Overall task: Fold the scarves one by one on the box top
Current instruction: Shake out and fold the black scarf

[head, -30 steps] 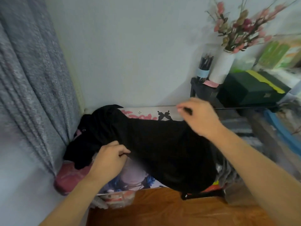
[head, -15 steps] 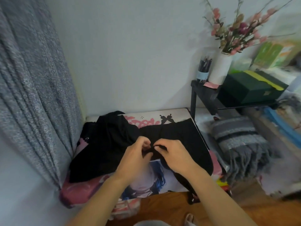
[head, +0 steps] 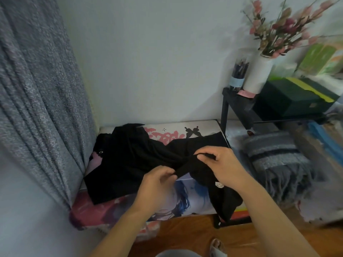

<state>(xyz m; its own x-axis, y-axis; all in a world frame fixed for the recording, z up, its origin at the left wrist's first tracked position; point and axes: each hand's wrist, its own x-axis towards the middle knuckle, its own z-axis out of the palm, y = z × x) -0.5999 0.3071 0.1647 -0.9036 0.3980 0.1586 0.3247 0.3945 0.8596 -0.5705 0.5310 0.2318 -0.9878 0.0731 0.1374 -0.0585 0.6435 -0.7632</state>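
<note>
Scarves: 2, black scarf (head: pixel 133 164), grey scarf (head: pixel 274 156) | left hand (head: pixel 157 184), right hand (head: pixel 222 164) pinching black scarf

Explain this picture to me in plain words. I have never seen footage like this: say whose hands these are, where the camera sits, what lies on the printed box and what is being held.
There is no machine here. A person wears a wide-angle camera on the head, which looks forward and down, so both forearms reach in from the bottom edge. This is the only view.

The left hand and the right hand each pinch an edge of a black scarf. It lies spread, not yet neatly folded, over the box top, which bears a colourful cartoon print. One end of it hangs over the box's near right corner.

To the right of the box a grey striped scarf with fringes lies folded. Behind it a dark shelf holds a white vase of pink flowers and a dark green box. A grey curtain hangs on the left.
</note>
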